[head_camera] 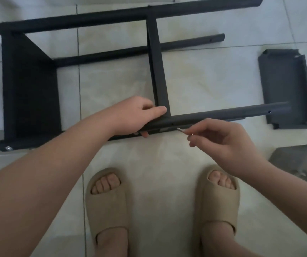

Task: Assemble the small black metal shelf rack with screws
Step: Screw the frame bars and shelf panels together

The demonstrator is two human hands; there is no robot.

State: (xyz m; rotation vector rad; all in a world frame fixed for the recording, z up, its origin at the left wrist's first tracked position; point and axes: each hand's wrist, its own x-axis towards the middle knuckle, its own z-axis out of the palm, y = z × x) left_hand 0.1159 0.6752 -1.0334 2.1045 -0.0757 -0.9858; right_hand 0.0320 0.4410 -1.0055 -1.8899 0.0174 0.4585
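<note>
Head view is showing me the rack (30, 86) lying on its side on the floor (112, 86), its posts running left to right. I am taking the near post (223, 113) as my landmark. My left hand (138, 115) is gripping that post where the middle shelf (158, 71) is meeting it, thumb on top and fingers curling under. My right hand (221, 143) is hovering just beside the post on my side, pinching a screw (181, 130) between thumb and fingertips. The screw is lying nearly level, its tip pointing left and slightly up toward a small hole (172, 124) in the post's face, near it but not touching. The hole is sitting between the two hands, and the right hand is the one placed for the job. I am judging that the screw's axis is needing to turn square to the post before going in. A loose panel (286, 86) is lying past the post's right end.
</note>
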